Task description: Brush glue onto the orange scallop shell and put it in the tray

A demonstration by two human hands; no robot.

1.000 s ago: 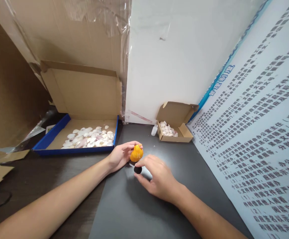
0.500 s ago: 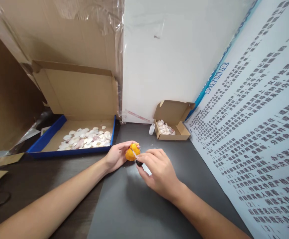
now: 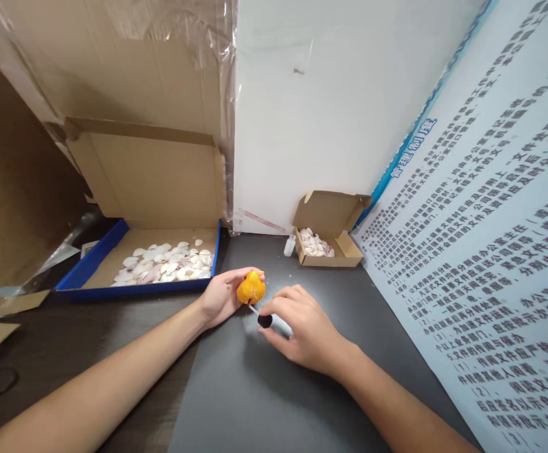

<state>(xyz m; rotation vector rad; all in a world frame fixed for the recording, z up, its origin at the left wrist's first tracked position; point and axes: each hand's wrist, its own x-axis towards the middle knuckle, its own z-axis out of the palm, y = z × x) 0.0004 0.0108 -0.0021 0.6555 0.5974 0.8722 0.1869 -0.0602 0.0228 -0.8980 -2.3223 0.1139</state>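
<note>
An orange scallop shell [image 3: 251, 288], its ribbed face showing, is held in my left hand [image 3: 221, 298] by closed fingers, partly hidden behind it. My right hand [image 3: 302, 327] pinches the black cap of a small brush [image 3: 265, 321] between thumb and fingers. A thin pale stem runs from the cap toward the shell, and its dark tip is at the shell's lower edge; whether they touch I cannot tell. Both hands are above the dark grey mat [image 3: 255, 402].
On the left, a blue-sided cardboard box [image 3: 136, 290] holds many pale shells [image 3: 165, 261]. A small cardboard box [image 3: 330, 261] with white shells stands at the back right, beside a small translucent bottle [image 3: 289, 246]. A printed board [image 3: 481, 251] leans along the right side.
The brush tip has moved from the upper face of the shell down to its lower edge. My right hand has lowered slightly; my left hand keeps its hold.
</note>
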